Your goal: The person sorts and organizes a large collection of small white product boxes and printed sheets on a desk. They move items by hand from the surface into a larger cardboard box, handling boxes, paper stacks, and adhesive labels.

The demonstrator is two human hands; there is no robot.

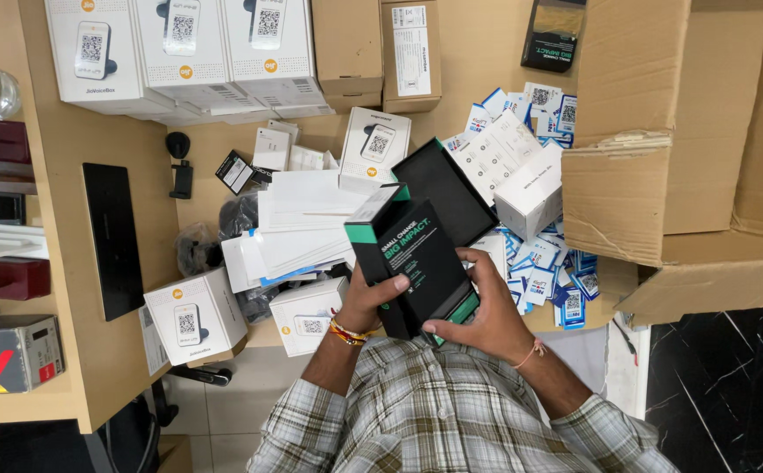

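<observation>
Both my hands hold a black box with green trim [408, 254] over the front edge of the wooden desk [66, 149]. My left hand [366, 302] grips its left side, thumb lying across the printed face. My right hand [478, 320] cups the lower right corner from below. The box's black lid flap [447, 194] stands open behind it, pointing up and away. A bracelet of coloured threads is on my left wrist, a thin thread on my right.
Several white device boxes [180, 48] line the back of the desk, with smaller ones [196, 317] near the front. A stack of white envelopes [298, 223], a pile of small printed cards [530, 131] and a large open cardboard carton [662, 131] surround the hands.
</observation>
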